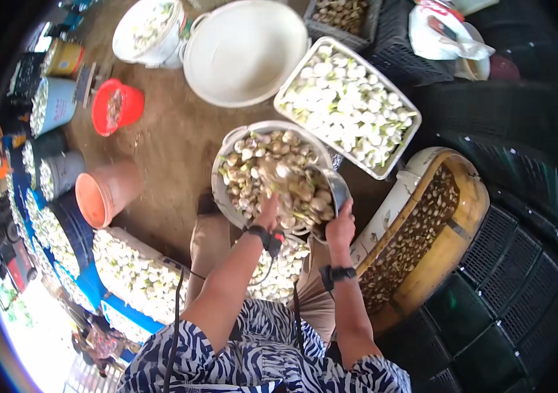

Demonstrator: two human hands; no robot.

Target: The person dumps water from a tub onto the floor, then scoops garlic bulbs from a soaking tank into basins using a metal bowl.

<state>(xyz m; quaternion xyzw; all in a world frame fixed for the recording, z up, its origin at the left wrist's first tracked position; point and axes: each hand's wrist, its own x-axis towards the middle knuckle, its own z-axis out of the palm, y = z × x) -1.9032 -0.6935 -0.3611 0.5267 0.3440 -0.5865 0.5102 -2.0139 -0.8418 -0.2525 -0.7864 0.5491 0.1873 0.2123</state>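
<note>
A round white basin [226, 141] between my knees holds brownish-white bulbs [253, 150], some with green shoots; I cannot name their exact kind. My right hand [340, 224] grips the near right rim of a metal bowl [340, 188], tilted over the basin's right side with bulbs in and along its mouth. Reaching in from below, my left hand [268, 213] is over the basin's bulbs, its fingers blurred and partly hidden. Above it, several bulbs are smeared by motion. Each wrist wears a dark band.
Paler bulbs fill a rectangular tray [405, 124] at upper right. Beyond the basin stands a large white tub [246, 59]. A yellow trough [465, 216] with murky water and scraps is right. Orange [92, 200] and red [135, 101] buckets stand left; black crates [508, 255] line the right.
</note>
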